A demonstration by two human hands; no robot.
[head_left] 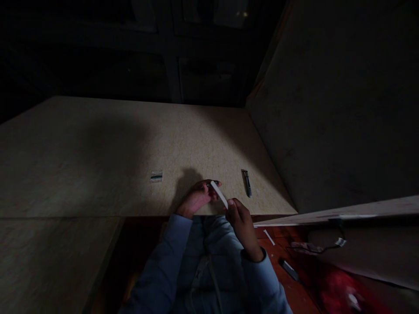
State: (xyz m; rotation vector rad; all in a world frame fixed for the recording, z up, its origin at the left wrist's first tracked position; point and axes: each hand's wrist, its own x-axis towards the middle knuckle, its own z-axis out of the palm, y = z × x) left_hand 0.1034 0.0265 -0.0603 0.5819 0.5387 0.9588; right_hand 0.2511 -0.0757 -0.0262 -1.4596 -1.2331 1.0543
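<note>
Right hand (240,216): pinches white strip (219,194) by near end | Left hand (198,196): curled at far tip, grip unclear | Strip: above surface (196,139), near front edge | Technique: brace left hand, guide strip lightly

The stick (219,195) is white, slender and straight, with a blunt far end. It slants, the near end gripped in the right hand (241,220), the far end up and leftward at the fingers (214,195) of the left hand (199,194), over the bench's (209,144) front edge. A small dark piece (215,182) shows just beside that tip, its shape unclear.
</note>
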